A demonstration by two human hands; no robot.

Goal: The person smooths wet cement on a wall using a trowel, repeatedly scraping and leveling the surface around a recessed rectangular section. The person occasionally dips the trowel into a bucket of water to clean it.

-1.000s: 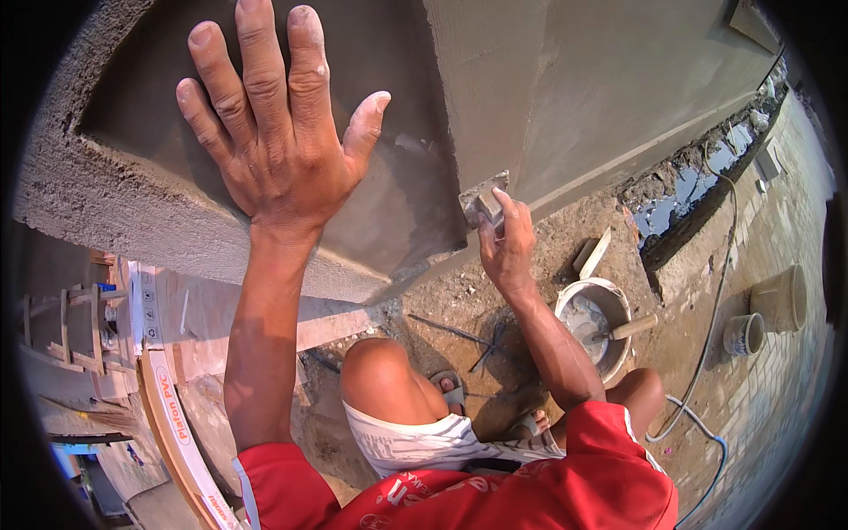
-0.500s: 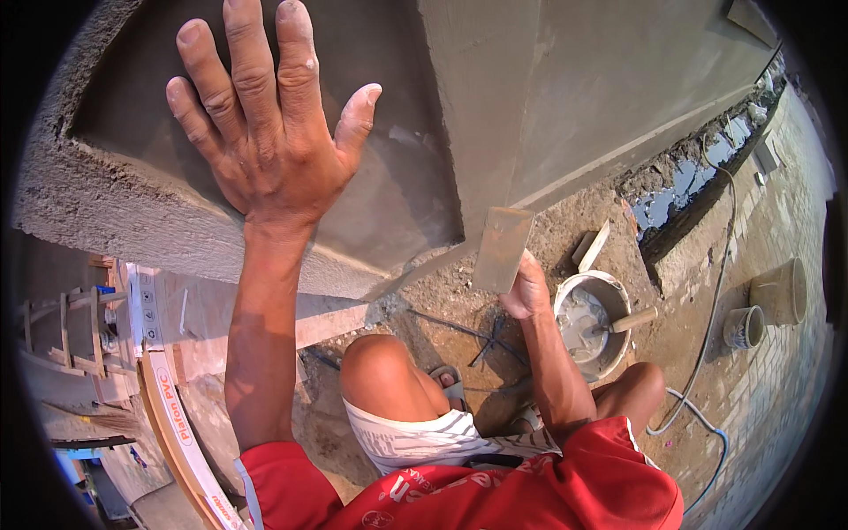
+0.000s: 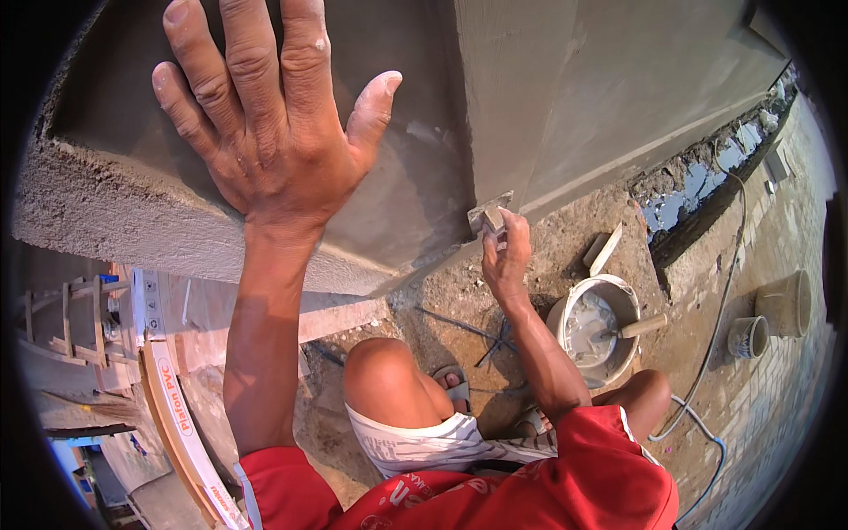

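Note:
My left hand (image 3: 283,146) rests flat with fingers spread on the dark grey recessed cement panel (image 3: 406,194), at top left. At the lower right corner of that panel, my right hand (image 3: 505,252) grips a small metal trowel (image 3: 489,208), held against the edge beside the smooth plastered wall (image 3: 574,88). A rough cement rim (image 3: 106,212) runs below and left of the panel. Below and right of my right hand stands a white bucket (image 3: 575,309) of grey mix with a wooden-handled tool (image 3: 644,325) in it.
Two more buckets (image 3: 747,337) stand at right, beside a hose (image 3: 707,389). An open drain (image 3: 693,190) follows the wall's foot. A small board (image 3: 605,247) lies near the bucket. Long boards (image 3: 181,415) and wooden frames (image 3: 66,322) are at left, on the ground.
Half a second ago the trowel was lower, its flat face turned up; my right hand has since raised it back against the corner. My left hand stays spread on the panel.

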